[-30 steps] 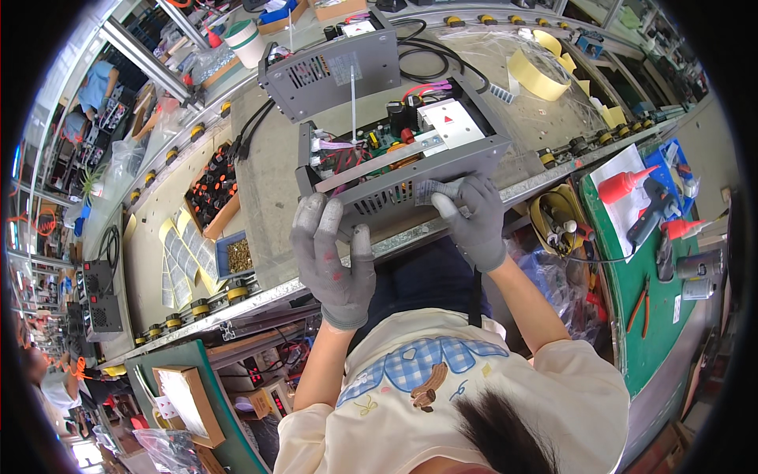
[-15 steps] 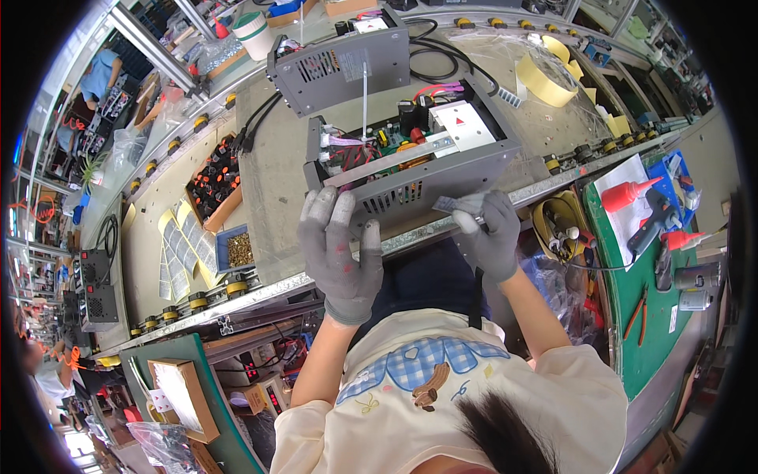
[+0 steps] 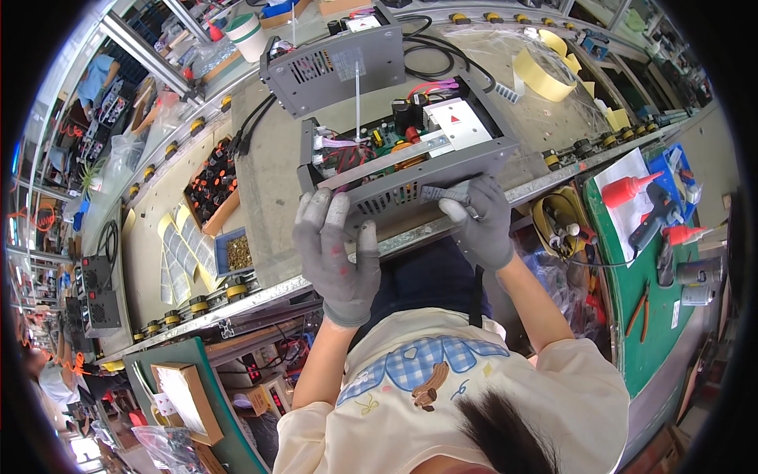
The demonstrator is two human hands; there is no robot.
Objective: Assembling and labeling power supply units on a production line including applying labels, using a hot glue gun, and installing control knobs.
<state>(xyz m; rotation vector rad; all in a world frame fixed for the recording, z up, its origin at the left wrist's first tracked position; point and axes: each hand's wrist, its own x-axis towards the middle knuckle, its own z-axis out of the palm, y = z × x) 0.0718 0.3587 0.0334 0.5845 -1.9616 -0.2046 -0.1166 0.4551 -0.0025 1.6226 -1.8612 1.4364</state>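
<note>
An uncovered power-supply-like unit [image 3: 466, 162] in a dark grey metal case stands in front of me, its circuit parts and wires showing. My left hand [image 3: 339, 265], in a grey glove, rests its fingertips at the front left corner of this case, fingers apart. In my gloved right hand [image 3: 483, 223] a small grey printed label [image 3: 444, 193] is pinched between thumb and fingers. The label lies against the front wall, right of the vent slots; whether it is stuck down I cannot tell. A thin pale stick-like piece [image 3: 358, 103] rises upright behind the circuit parts.
Behind stands a second grey unit [image 3: 335, 67] with black cables. At left are a carton of black parts [image 3: 212, 186], label sheets [image 3: 183, 257] and a blue tray of screws [image 3: 234, 251]. A yellow tape roll [image 3: 543, 77] lies back right; red bottles [image 3: 632, 188] and pliers [image 3: 638, 310] occupy a green bench.
My right hand has moved left and up, bringing the label against the case's front wall. My left hand stays at the corner, and the whole view has shifted slightly.
</note>
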